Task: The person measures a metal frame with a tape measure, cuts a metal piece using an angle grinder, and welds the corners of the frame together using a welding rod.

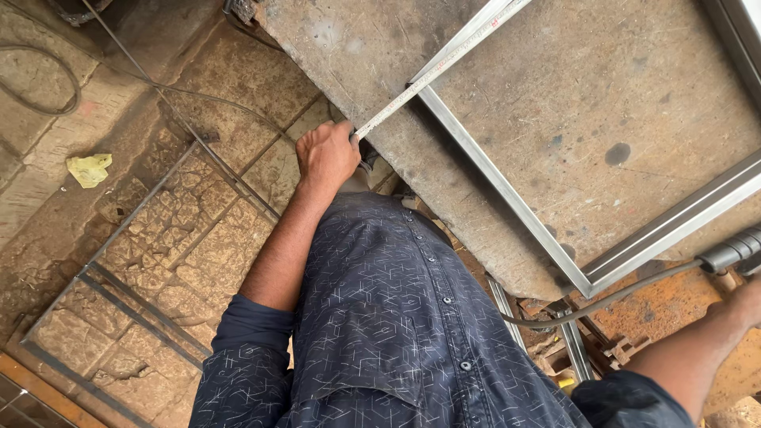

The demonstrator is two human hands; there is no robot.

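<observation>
Left hand [326,154] is closed in a fist, pinching the near end of a tape measure [432,73] at the counter [602,103] edge. Tape runs diagonally up and away across a metal frame [507,194] lying flat on the counter. Right hand is cut off at the picture edge; its state cannot be told. Measuring is under way; no marks are visible on the frame

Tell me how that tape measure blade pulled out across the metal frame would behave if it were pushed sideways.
The tape measure blade is thin and narrow, so it would probably flex or buckle rather than resist. It runs straight from the left hand over the metal frame, so its curved section likely keeps it stiff only under tension. Lying on the smooth steel and the worktable, it would probably slide easily.
</observation>
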